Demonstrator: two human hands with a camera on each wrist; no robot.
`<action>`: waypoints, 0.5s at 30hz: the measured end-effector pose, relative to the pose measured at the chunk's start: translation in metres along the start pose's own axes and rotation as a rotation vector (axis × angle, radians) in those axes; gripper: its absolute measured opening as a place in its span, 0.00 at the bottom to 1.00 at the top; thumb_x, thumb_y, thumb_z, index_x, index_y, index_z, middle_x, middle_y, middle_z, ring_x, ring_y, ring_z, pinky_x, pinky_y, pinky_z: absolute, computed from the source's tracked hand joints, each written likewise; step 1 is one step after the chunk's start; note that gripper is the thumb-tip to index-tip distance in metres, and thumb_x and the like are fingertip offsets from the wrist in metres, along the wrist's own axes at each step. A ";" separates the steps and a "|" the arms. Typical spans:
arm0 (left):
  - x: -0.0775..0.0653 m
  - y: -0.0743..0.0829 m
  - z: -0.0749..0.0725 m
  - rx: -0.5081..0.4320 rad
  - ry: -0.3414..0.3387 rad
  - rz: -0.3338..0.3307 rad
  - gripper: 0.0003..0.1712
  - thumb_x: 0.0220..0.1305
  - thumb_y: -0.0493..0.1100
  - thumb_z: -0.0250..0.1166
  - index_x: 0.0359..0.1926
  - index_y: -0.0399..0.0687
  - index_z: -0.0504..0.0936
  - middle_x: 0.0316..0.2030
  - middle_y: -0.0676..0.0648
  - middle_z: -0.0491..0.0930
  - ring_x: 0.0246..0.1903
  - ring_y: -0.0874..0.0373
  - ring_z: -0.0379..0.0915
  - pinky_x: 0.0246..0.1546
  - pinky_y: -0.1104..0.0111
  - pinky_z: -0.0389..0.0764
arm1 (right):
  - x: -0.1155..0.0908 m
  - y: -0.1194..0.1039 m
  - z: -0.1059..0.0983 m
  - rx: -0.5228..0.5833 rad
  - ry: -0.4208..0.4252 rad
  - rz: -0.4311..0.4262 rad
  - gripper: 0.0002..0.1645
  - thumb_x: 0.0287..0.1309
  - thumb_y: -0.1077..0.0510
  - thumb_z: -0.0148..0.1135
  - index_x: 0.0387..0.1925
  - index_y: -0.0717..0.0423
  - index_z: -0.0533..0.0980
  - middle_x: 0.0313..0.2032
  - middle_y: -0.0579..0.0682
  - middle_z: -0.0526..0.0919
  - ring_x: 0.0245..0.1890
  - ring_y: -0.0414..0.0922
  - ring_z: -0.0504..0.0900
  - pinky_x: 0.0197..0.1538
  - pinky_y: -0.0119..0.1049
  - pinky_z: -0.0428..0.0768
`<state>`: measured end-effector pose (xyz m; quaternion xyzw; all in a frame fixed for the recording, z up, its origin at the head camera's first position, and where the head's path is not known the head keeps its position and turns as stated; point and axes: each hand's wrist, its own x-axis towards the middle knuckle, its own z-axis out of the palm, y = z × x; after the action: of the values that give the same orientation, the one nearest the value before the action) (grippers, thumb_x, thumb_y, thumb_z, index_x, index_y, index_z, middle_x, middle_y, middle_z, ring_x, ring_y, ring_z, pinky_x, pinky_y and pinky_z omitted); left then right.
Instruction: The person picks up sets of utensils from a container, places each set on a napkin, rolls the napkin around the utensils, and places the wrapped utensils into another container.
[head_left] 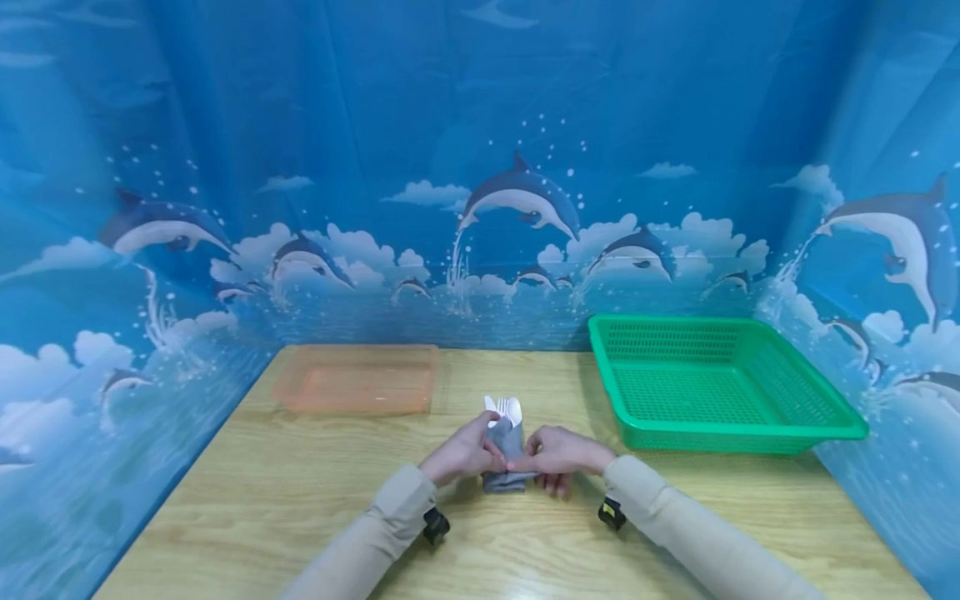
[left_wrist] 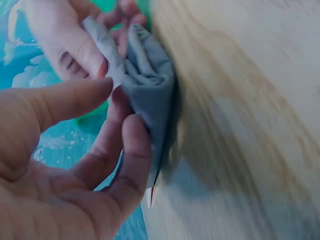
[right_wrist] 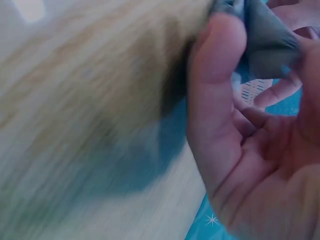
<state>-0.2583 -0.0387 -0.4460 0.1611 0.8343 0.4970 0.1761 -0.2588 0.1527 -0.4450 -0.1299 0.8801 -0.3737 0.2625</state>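
A grey cloth napkin is wrapped around a white plastic knife, fork and spoon, whose upper ends stick out at the far end. At its left side, my left hand holds the bundle between thumb and fingers. Opposite, my right hand pinches a loose end of the cloth near the bottom. The left wrist view gives the folded layers of the napkin end-on, with both hands at it. In the right wrist view only part of the cloth shows behind the thumb.
A translucent orange tray lies at the back left of the wooden table. The green plastic basket stands at the back right. A blue dolphin-print curtain encloses the back and sides.
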 end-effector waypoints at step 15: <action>0.000 0.000 0.001 0.389 0.203 -0.021 0.48 0.32 0.53 0.78 0.51 0.37 0.63 0.30 0.43 0.75 0.28 0.53 0.72 0.26 0.64 0.74 | 0.007 -0.004 0.001 0.074 -0.041 0.044 0.17 0.47 0.54 0.67 0.16 0.57 0.71 0.12 0.49 0.75 0.09 0.37 0.72 0.14 0.29 0.74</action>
<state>-0.2580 -0.0376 -0.4463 0.1323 0.9297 0.3382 0.0619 -0.2643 0.1463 -0.4453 -0.1083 0.8627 -0.3974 0.2934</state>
